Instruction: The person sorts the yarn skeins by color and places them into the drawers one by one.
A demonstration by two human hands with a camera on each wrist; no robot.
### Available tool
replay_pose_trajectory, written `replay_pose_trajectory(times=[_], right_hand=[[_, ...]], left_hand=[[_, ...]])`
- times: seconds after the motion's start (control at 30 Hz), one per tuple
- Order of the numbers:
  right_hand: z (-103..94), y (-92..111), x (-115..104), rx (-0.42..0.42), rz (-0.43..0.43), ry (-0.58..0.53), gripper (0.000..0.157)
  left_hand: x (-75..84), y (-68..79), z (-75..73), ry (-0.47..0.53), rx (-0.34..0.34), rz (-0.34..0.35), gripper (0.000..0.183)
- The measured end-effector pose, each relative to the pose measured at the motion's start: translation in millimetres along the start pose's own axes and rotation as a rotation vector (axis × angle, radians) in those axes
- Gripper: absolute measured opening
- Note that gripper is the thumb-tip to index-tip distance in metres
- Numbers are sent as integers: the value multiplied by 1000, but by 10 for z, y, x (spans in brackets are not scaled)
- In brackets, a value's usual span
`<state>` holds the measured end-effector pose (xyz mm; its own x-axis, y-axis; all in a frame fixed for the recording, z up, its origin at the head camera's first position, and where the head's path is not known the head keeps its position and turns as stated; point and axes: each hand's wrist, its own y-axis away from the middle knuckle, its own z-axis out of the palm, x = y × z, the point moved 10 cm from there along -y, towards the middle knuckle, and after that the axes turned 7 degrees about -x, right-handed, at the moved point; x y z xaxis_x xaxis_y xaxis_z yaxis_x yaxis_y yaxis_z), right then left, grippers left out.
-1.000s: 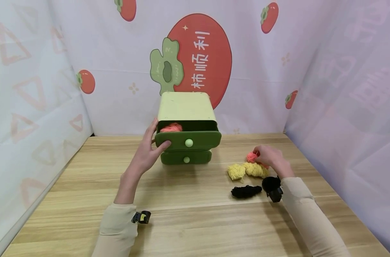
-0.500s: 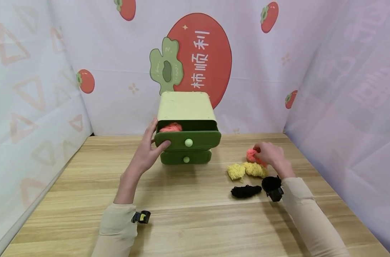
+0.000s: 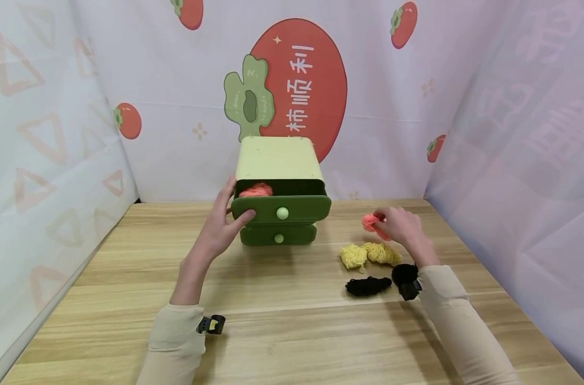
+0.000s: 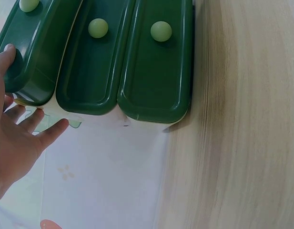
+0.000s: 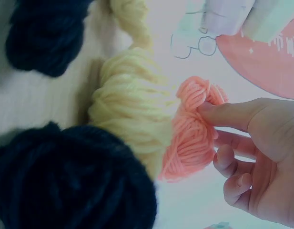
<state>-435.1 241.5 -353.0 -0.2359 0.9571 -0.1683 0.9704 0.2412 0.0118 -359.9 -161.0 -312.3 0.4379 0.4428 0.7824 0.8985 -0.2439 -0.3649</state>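
Observation:
In the head view my left hand (image 3: 216, 230) grips the left corner of the pulled-out dark green top drawer (image 3: 305, 209), thumb (image 4: 5, 59) on its front and fingers along its side. Coral yarn (image 3: 256, 190) lies in the left of that drawer. My right hand (image 3: 401, 225) pinches another small coral skein of yarn (image 5: 192, 138) by its narrow middle, between thumb and fingers. The other fingers curl loosely. This skein is beyond the yellow yarn skeins (image 3: 354, 256), to the right of the cabinet (image 3: 279, 159).
Two black yarn skeins (image 3: 367, 286) lie on the wooden table (image 3: 282, 331) nearer me than the yellow ones. Lower drawers (image 4: 155, 76) with round pale knobs are closed. A printed fabric backdrop (image 3: 383, 107) stands behind, and fabric walls rise on both sides.
My right hand has raised the coral skein away from beside the yellow yarn and shifted it slightly left and away from me. The left hand and drawer have stayed put.

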Motion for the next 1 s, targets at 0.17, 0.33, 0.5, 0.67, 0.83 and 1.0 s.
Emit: replay_pose_trajectory(times=[0.17,0.33,0.5,0.67,0.83,1.0], right_hand=[[-71,0,-104,29,-10,-3,30],[-162,19,-201,69,-25,-3,28],[-274,64,-313,133,-52,5,26],[-365,124,-447,180,-73,4,28],[-469,197,-604,226,-101,-3,28],[-589,278,-752,311,-145,-17,25]], left_hand=[[-18,0,-5,1,3,-4,87],[-20,1,-2,5,2,-3,86],[-19,-2,-5,2,0,-2,86],[-14,-6,-10,-3,3,-5,87],[-11,-6,-8,-6,5,-2,88],[-19,-5,-6,-7,3,-1,87]])
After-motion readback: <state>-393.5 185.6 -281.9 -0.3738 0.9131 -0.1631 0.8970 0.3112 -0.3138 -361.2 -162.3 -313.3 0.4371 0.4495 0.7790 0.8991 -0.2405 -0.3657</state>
